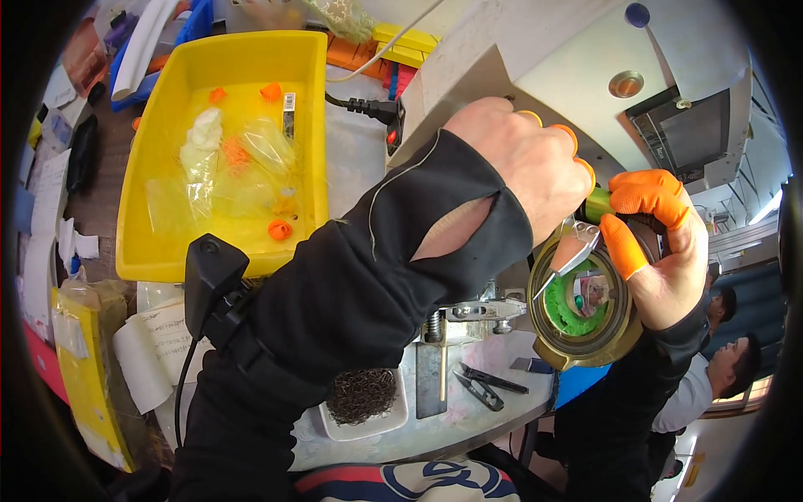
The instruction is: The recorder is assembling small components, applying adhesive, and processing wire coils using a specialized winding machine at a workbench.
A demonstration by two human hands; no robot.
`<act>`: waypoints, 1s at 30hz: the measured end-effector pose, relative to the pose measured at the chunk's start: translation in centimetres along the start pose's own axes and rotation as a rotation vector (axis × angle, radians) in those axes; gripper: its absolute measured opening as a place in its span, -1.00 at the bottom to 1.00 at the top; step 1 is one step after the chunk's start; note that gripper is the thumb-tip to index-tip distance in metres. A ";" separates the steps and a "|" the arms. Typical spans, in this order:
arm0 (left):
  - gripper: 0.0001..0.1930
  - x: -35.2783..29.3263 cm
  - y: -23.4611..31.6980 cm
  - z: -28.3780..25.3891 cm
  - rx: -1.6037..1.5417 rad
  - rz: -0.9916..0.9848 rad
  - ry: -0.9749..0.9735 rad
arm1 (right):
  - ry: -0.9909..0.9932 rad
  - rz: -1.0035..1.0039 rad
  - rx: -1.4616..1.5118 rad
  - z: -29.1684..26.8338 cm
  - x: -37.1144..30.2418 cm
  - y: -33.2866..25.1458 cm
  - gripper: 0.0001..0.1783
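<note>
My left hand (523, 163), in a black sleeve, reaches across to the right, its orange-tipped fingers curled down behind the back of the hand. What they hold, if anything, is hidden. My right hand (665, 238) also has orange finger covers; its thumb and fingers close around a small shiny green cylindrical piece (598, 203). Below both hands is a round brass-coloured ring (548, 335) with a green lining (559, 305) and an opening in its middle. A pointed metal guide (575, 248) with small holes slants over the ring's upper edge, touching or close to it.
A yellow tray (320, 151) at left holds clear plastic scraps and orange finger covers. Nearer are a white dish (401, 418) of dark thin wire-like pieces, thread snips (478, 391), a dark slim tool (495, 378) and a notepad (171, 335). A white machine housing (468, 84) stands beyond.
</note>
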State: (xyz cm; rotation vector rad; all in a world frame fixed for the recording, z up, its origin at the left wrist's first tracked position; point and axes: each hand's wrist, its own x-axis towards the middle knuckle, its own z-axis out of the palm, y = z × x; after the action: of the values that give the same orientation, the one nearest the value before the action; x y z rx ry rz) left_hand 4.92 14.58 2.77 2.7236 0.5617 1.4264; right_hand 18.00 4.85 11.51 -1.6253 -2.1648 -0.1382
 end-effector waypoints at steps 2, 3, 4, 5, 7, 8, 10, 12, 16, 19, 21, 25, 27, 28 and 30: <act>-0.92 0.1 0.2 -0.2 -0.001 0.003 0.040 | 0.011 0.060 0.046 -0.1 -0.2 0.0 -0.81; -0.92 0.2 0.4 -0.4 0.003 0.004 0.035 | 0.014 0.059 0.052 -0.2 -0.3 0.1 -0.81; -0.95 0.2 0.3 -0.9 0.012 -0.022 -0.001 | 0.006 0.062 0.071 -0.1 -0.1 -0.1 -0.82; -0.93 0.1 0.2 -1.2 0.019 -0.048 -0.037 | -0.003 0.066 0.088 0.0 0.2 -0.2 -0.82; -0.93 0.1 0.1 -1.5 0.031 -0.053 -0.014 | -0.022 0.049 0.064 -0.2 0.4 -0.4 -0.83; -0.92 0.2 0.2 -1.6 0.048 -0.053 0.007 | -0.037 0.033 0.043 -0.3 0.4 -0.5 -0.83; -0.92 0.2 0.2 -1.3 0.038 -0.038 0.080 | -0.045 0.028 0.053 -0.4 0.3 -0.3 -0.83; -0.92 0.2 0.3 -1.1 0.021 -0.023 0.155 | -0.057 0.026 0.058 -0.3 0.1 -0.1 -0.83; -0.90 0.3 0.4 -1.4 -0.276 -0.142 0.178 | 0.012 0.148 0.169 0.1 -0.2 -0.7 -0.79; -0.91 0.4 0.6 -1.6 -0.562 -0.196 0.175 | 0.057 0.226 0.139 0.1 -0.4 -0.8 -0.72; -0.90 0.5 0.7 -1.7 -0.705 -0.235 0.161 | 0.071 0.214 0.093 0.0 -0.5 -0.8 -0.69; -0.88 0.4 0.2 -1.2 -1.263 -0.383 0.057 | 0.073 0.236 0.009 0.2 -0.4 -1.0 -0.67; -0.88 0.4 0.1 -1.4 -1.379 -0.470 0.034 | 0.067 0.199 -0.043 0.2 -0.4 -0.8 -0.67; -0.88 0.5 0.1 -1.0 -1.394 -0.466 0.031 | 0.068 0.232 0.015 0.1 -0.5 -0.5 -0.68; -0.86 0.8 0.1 0.1 -1.094 -0.422 0.002 | 0.068 0.279 0.057 0.2 -0.9 0.2 -0.70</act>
State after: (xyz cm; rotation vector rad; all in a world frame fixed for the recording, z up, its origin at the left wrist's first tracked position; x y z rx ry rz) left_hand 5.42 14.73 3.32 1.6247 0.2076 1.1185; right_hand 18.34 4.19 10.95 -1.8415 -1.8529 -0.0464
